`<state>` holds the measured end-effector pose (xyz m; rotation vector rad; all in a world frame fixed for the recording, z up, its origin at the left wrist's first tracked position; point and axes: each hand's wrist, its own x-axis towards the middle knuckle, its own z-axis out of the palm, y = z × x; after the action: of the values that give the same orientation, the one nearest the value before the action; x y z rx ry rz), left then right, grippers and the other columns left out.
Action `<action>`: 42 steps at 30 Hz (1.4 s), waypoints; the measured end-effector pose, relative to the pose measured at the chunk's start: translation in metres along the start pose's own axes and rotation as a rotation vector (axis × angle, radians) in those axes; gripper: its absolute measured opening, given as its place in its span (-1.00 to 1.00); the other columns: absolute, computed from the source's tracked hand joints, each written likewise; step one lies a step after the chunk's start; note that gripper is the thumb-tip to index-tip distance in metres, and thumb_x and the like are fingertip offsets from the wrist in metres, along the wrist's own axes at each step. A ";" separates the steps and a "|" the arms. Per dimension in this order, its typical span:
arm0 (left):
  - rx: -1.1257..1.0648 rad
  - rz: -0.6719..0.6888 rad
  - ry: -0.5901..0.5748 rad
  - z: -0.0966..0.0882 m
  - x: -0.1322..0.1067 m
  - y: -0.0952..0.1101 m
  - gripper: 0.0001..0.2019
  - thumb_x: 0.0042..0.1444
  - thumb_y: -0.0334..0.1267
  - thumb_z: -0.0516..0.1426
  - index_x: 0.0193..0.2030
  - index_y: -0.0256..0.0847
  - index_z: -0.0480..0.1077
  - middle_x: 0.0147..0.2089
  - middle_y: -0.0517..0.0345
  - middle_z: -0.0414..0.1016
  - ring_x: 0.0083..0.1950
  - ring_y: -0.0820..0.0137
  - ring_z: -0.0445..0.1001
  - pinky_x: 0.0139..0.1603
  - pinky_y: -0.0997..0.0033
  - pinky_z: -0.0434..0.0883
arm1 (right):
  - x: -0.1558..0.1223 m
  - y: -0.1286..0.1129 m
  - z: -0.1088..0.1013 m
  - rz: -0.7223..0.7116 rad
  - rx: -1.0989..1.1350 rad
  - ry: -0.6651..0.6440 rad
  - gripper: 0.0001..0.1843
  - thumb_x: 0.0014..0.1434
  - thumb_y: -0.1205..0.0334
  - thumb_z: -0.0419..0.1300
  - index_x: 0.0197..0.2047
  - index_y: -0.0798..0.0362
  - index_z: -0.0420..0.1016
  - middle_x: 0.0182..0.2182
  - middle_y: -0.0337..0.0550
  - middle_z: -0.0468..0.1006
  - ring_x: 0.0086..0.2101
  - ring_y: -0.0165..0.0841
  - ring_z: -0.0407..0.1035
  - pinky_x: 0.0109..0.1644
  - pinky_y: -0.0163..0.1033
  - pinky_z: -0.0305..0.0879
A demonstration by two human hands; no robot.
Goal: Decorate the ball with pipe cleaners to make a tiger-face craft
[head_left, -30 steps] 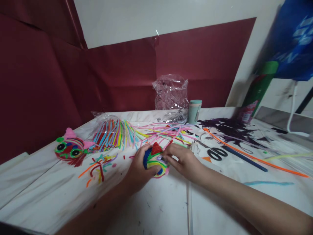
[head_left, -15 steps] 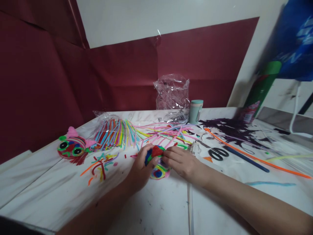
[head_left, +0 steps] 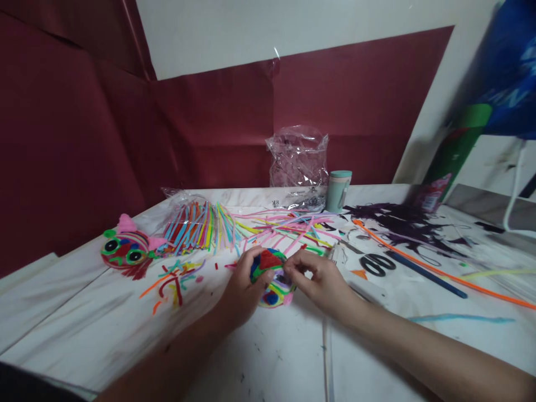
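A round, brightly coloured pipe-cleaner craft (head_left: 272,298) is in my left hand (head_left: 245,285), low over the table. It has a red patch on top, blue and green bands, a blue-and-yellow round and a pink tip. My left fingers wrap its left side, thumb across the front. My right hand (head_left: 316,276) is closed in a pinch against the craft's right edge; what lies between the fingertips is hidden. A similar finished-looking animal face (head_left: 129,248), with black-and-green eyes and pink ears, lies to the left.
Pipe cleaners in a clear bag (head_left: 195,223) spill across the back. Short cut pieces (head_left: 173,285) lie left. Black-handled scissors (head_left: 378,264), an orange pipe cleaner (head_left: 419,259), a dark blue stick (head_left: 427,273) and purple strips (head_left: 397,220) are right. A green cup (head_left: 339,191) stands behind.
My right fingers have drawn back slightly from over the craft into a pinch at its right edge. My left hand keeps its hold. The view has shifted slightly.
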<state>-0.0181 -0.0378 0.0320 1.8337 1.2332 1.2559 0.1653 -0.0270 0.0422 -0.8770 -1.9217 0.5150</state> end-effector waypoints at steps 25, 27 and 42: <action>0.009 0.024 0.007 0.000 0.001 0.003 -0.58 0.03 -0.15 0.15 0.04 -0.22 0.29 0.06 -0.06 0.42 0.09 0.16 0.37 0.17 0.12 0.26 | 0.006 0.001 0.006 0.374 0.457 0.014 -0.73 -0.05 0.02 0.22 -0.49 0.04 0.31 -0.64 -0.37 0.24 -0.59 -0.48 0.12 -0.51 -0.34 0.06; 0.032 0.033 0.009 0.000 0.000 0.004 -0.58 0.04 -0.14 0.13 0.04 -0.22 0.28 0.07 -0.06 0.41 0.09 0.15 0.37 0.16 0.11 0.26 | 0.005 0.002 0.008 0.386 0.427 0.024 -0.70 -0.07 0.01 0.25 -0.50 0.02 0.27 -0.64 -0.37 0.25 -0.58 -0.47 0.12 -0.51 -0.34 0.06; -0.019 -0.033 0.005 0.000 0.000 0.007 -0.63 0.06 -0.13 0.13 -0.01 -0.23 0.29 -0.01 -0.03 0.45 0.09 0.15 0.38 0.14 0.13 0.26 | 0.002 0.007 0.014 0.258 0.241 0.006 -0.70 0.04 0.00 0.21 -0.49 0.01 0.25 -0.61 -0.34 0.25 -0.55 -0.44 0.13 -0.49 -0.33 0.07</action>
<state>-0.0154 -0.0408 0.0379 1.7906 1.2457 1.2502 0.1551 -0.0211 0.0316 -0.9696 -1.7055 0.8771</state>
